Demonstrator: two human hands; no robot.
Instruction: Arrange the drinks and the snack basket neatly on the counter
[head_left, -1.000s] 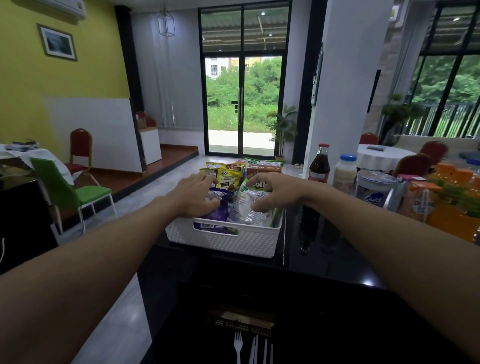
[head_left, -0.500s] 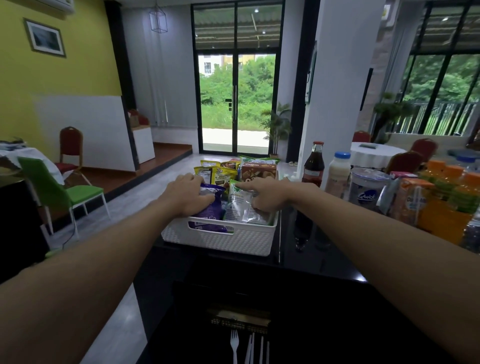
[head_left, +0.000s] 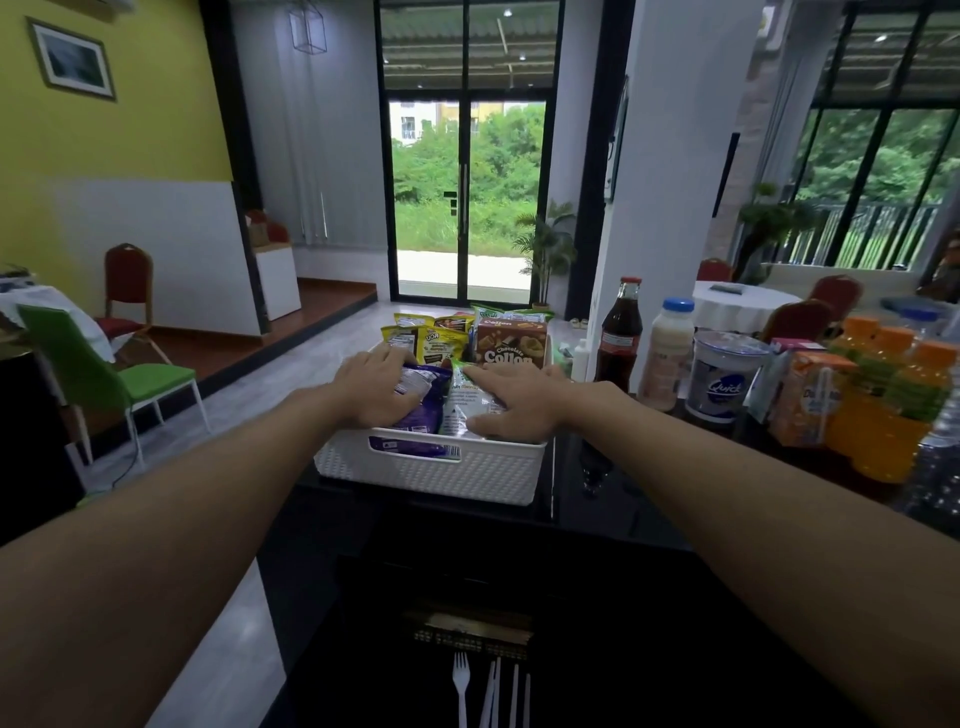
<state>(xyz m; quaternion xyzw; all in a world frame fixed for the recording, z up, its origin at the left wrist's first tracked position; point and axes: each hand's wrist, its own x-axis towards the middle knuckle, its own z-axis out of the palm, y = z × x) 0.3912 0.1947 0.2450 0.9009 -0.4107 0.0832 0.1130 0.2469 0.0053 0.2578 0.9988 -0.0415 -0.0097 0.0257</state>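
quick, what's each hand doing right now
left hand: grips the purple packet
right hand: open, fingers flat on the green-white packet

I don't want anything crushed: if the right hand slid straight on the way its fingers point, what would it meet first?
Probably the yellow snack packet standing in the basket, just past the index fingertip of the right hand. The Collon box sits close beside that line; depth is unclear.

"Chocolate Collon" on the brown box (head_left: 511, 344); seemingly "Quick" on white tub (head_left: 726, 385)
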